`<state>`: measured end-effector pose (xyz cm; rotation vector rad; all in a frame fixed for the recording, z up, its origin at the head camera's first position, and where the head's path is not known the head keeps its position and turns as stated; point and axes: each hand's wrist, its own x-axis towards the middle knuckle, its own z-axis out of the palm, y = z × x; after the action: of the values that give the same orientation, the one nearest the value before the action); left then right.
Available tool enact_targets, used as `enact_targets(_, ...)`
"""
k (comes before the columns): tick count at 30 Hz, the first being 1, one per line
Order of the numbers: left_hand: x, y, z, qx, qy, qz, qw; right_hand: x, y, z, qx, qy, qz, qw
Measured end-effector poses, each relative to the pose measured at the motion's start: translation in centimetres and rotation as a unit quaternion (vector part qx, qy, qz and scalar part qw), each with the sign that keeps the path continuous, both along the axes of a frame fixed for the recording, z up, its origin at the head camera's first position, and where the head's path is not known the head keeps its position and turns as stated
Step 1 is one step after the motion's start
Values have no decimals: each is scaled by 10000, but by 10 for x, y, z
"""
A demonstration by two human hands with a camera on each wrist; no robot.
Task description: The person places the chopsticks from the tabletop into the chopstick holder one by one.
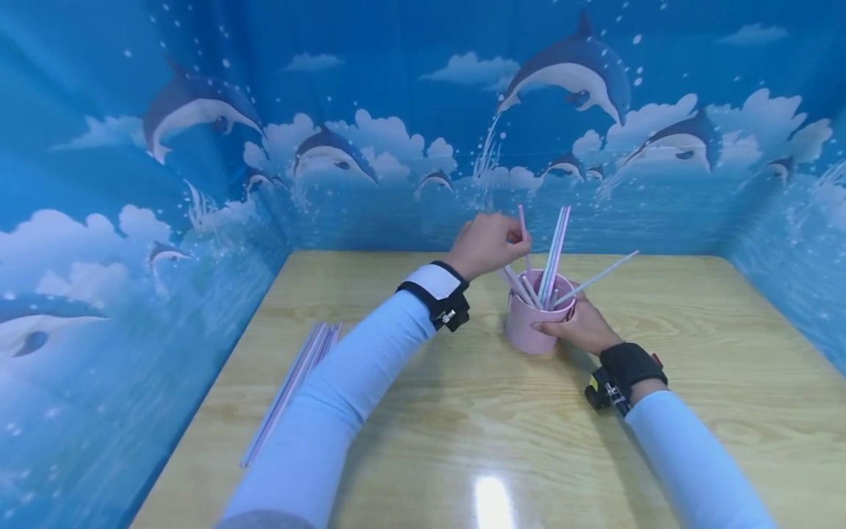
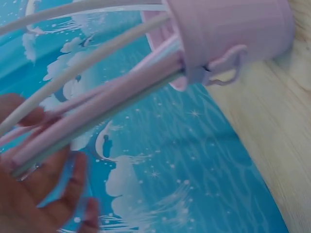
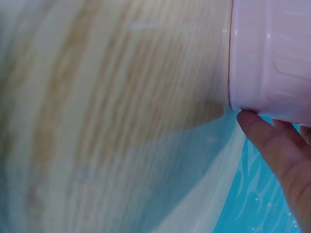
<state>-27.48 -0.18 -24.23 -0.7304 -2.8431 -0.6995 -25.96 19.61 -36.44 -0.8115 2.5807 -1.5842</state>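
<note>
A small pink bucket point(image 1: 532, 330) stands upright on the table, with several pale pink, white and bluish straws point(image 1: 554, 257) leaning out of its mouth at different angles. Over the bucket's left side, my left hand point(image 1: 485, 242) pinches a thin pink straw point(image 1: 522, 220) near its upper part. Its lower end is down inside the bucket. In the left wrist view, other straws point(image 2: 97, 107) cross in front of the fingers. My right hand point(image 1: 584, 327) holds the bucket from the right, thumb on the near side; most of its fingers are hidden behind.
A bundle of similar straws point(image 1: 294, 393) lies on the wooden table point(image 1: 476, 419) at the left, partly covered by my left sleeve. A blue dolphin-print curtain point(image 1: 396, 95) closes off the back and both sides.
</note>
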Motion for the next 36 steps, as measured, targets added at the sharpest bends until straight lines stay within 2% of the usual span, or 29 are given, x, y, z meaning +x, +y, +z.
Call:
enact_targets(3,3,-2,2,302,-587,63,9978,0,-2,-2,32,-30,-22,10000)
enact_targets(6,7,-7,7,650,-785,62,9948,-2,-2,-4,42,-21,-55,10000)
enact_targets(8,11,-14,11,854,-705,68,9938,-4,-1,-6,28,3,-76,10000)
enact_targets(11,18,-32,16,938,-367,170,9948,-10,1,-12,-5,37,-73,10000)
enact_targets(13,24,-51,18,816,-45,397,9959,-14,3,-17,-47,57,-69,9999)
enact_targets(15,31,-76,15,426,325,728,9959,-18,5,-21,-127,54,-27,9999)
enact_targets(17,40,-104,5,-218,497,1124,9922,-19,7,-24,-149,47,-11,9999)
enact_targets(19,49,-133,-12,-1005,348,1477,9833,-19,9,-25,-220,36,58,9997)
enact_targets(21,58,-157,-33,-1802,-102,1706,9687,-18,12,-25,-194,56,13,9998)
enact_targets(23,67,-173,-54,-2418,-678,1837,9504,-16,14,-24,-191,80,-49,9998)
enact_targets(24,71,-179,-63,-2616,-916,1904,9418,-15,14,-23,-203,78,-60,9997)
enact_targets(26,80,-186,-79,-2840,-1216,1949,9309,-14,15,-22,-194,63,-76,9998)
enact_targets(29,92,-188,-95,-2987,-1391,1960,9236,-15,13,-23,-232,18,-3,9997)
enact_targets(33,103,-186,-108,-3019,-1423,1877,9238,-16,11,-26,-238,-18,27,9997)
enact_targets(36,106,-185,-115,-3046,-1483,1799,9235,-18,9,-26,-122,-12,-14,9999)
